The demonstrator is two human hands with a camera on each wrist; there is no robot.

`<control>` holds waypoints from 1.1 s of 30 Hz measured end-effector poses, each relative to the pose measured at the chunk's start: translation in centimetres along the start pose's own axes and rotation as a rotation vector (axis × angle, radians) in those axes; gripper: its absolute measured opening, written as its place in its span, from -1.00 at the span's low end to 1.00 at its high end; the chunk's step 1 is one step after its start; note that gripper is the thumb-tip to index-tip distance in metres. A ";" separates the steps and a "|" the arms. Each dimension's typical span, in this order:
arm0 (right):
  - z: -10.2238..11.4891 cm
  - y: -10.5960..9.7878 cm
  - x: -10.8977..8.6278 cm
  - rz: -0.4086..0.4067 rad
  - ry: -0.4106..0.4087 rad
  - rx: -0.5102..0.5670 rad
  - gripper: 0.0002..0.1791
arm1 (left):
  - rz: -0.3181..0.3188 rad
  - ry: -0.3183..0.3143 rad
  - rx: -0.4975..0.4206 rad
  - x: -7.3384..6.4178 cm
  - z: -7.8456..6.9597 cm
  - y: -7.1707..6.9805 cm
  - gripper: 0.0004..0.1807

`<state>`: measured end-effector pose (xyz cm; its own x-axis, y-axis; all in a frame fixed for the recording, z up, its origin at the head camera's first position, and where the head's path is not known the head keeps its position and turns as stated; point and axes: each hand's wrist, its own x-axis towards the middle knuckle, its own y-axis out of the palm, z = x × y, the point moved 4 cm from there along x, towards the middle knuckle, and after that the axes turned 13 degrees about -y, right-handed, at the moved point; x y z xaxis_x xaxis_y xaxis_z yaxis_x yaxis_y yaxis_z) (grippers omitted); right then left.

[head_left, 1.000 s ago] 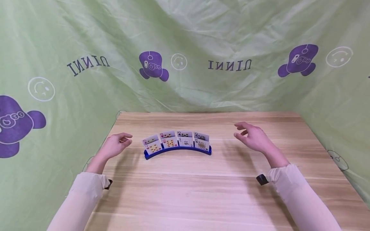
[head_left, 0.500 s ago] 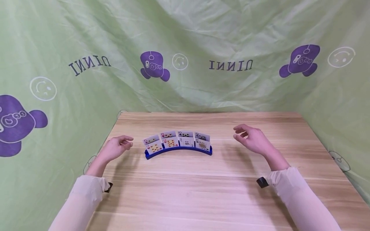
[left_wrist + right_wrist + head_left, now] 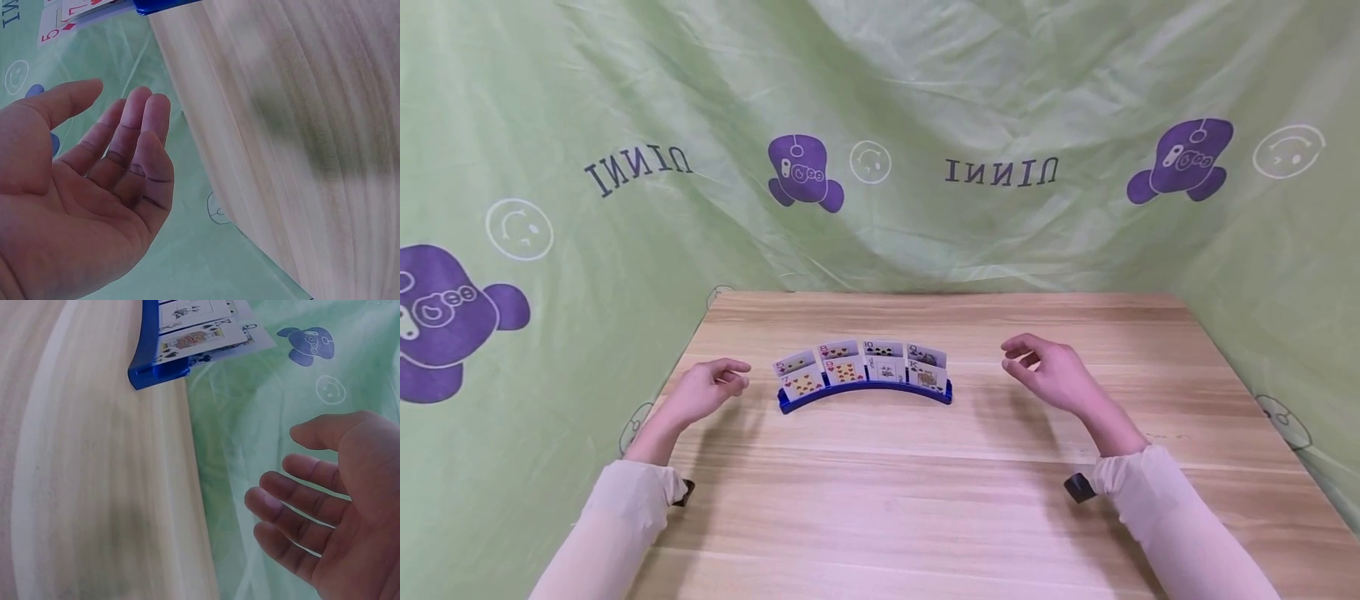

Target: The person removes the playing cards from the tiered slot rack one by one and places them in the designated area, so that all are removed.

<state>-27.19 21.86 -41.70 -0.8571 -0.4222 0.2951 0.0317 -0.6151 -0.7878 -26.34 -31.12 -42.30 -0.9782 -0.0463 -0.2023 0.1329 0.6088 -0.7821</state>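
Observation:
A curved blue card holder (image 3: pixel 871 386) stands on the wooden table, bearing two rows of upright playing cards. In the front row are a seven (image 3: pixel 802 383), a nine (image 3: pixel 845 371), a jack (image 3: pixel 886 370) and a king (image 3: pixel 927 377); a five, an eight, a ten and a queen (image 3: pixel 927 355) show behind. Left of the holder hovers my left hand (image 3: pixel 702 390), fingers loosely bent, palm bare in the left wrist view. My right hand (image 3: pixel 1054 373) is held off to the right, farther from the holder, its relaxed fingers (image 3: pixel 294 494) also holding nothing.
The wooden table (image 3: pixel 880 500) reaches back to a green curtain (image 3: pixel 910 225) printed with purple figures, which also hangs at both sides. Dark wrist bands (image 3: pixel 1080 488) show by the cuffs of both light sleeves (image 3: pixel 1180 525).
Both hands have come slightly lower in the head view, with the right one a touch nearer the holder. The holder and its cards stay put on the table.

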 end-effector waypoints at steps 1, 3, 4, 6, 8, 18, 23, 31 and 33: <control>0.0 0.1 0.0 -0.002 -0.005 0.003 -0.67 | 0.003 -0.002 0.000 0.0 0.0 0.1 -0.60; 0.1 0.3 -0.1 -0.009 -0.010 0.009 -0.68 | 0.015 -0.010 -0.009 -0.1 0.0 0.3 -0.59; 0.1 0.5 -0.1 -0.015 -0.009 0.011 -0.68 | 0.020 -0.013 -0.016 -0.1 0.1 0.5 -0.59; 0.1 0.7 -0.1 -0.024 -0.011 0.019 -0.70 | 0.033 -0.019 -0.028 -0.1 0.1 0.8 -0.58; 0.1 0.9 -0.1 -0.032 -0.009 0.027 -0.71 | 0.039 -0.028 -0.045 -0.1 0.3 1.1 -0.58; 0.5 1.6 -0.1 -0.033 -0.002 0.073 -0.70 | 0.054 -0.050 -0.100 -0.4 0.5 2.0 -0.59; 0.6 1.9 -0.1 -0.054 0.003 0.089 -0.74 | 0.052 -0.069 -0.107 -0.5 0.4 2.4 -0.60; 1.0 2.6 -0.1 -0.087 0.020 0.112 -0.76 | 0.052 -0.081 -0.095 -0.4 0.5 3.2 -0.61; 1.1 2.7 -0.1 -0.094 0.019 0.117 -0.76 | 0.049 -0.083 -0.093 -0.2 0.6 3.3 -0.61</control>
<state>-26.44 19.48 -43.28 -0.8686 -0.3474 0.3533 0.0098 -0.7250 -0.6887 -25.56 -29.54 -45.21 -0.9539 -0.0778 -0.2899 0.1610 0.6824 -0.7130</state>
